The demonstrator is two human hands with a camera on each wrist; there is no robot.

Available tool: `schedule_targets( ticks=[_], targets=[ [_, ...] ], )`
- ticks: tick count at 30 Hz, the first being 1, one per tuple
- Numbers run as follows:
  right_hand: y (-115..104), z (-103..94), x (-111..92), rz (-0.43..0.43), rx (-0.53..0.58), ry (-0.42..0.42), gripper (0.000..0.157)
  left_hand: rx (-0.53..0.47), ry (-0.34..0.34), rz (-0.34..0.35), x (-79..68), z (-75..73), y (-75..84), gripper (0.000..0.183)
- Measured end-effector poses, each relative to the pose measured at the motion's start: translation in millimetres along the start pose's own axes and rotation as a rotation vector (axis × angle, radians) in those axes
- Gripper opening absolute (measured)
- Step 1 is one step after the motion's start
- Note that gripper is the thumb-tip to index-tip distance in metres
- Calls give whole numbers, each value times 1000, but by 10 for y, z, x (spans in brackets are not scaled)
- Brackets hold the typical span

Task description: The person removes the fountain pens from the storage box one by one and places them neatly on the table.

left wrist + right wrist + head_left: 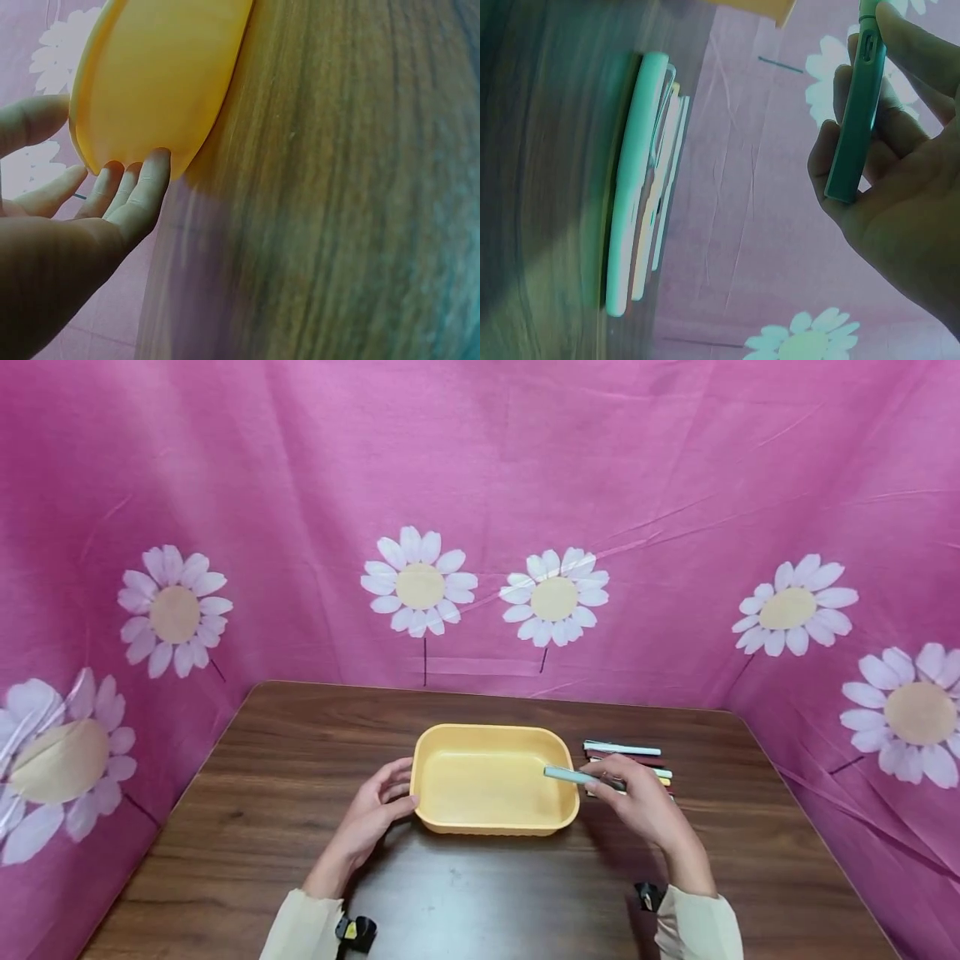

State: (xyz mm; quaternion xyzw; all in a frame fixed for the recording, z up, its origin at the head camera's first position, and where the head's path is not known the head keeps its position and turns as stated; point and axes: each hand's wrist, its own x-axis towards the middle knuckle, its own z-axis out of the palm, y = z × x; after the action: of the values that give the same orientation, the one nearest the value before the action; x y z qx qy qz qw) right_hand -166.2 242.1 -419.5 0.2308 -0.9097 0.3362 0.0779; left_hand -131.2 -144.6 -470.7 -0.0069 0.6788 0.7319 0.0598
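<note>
A yellow rectangular tray (495,828) with rounded corners and a bare floor rests on the table. At its left end my left hand (372,810) touches the outside, thumb at the rim and fairly straight fingertips against the wall (150,90). My right hand (645,802) pinches a pale green pen (564,774) between thumb and fingers. Its far end reaches over the tray's right rim. A small slot shows in the side of the held pen (855,120) in the right wrist view. Beneath and behind this hand lie several pens (626,749), partly hidden by it.
The brown wood-grain table (300,760) runs back to a pink cloth (480,460) printed with white daisies, which also hangs along both sides. Several of the lying pens (636,187) sit side by side, clips visible. Dark straps (356,933) circle both wrists.
</note>
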Motion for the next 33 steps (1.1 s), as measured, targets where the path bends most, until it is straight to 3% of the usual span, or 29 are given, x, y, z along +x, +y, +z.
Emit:
schedule_targets(
  ticks=[6, 17, 33],
  targets=[
    [85, -79, -120, 7, -37, 51, 19, -10, 34, -9, 23, 34, 5, 58],
    [223, -212, -321, 33, -80, 96, 17, -42, 34, -53, -13, 30, 18, 58],
    [474, -267, -469, 169, -74, 50, 15, -63, 15, -66, -12, 46, 31, 57]
  ],
)
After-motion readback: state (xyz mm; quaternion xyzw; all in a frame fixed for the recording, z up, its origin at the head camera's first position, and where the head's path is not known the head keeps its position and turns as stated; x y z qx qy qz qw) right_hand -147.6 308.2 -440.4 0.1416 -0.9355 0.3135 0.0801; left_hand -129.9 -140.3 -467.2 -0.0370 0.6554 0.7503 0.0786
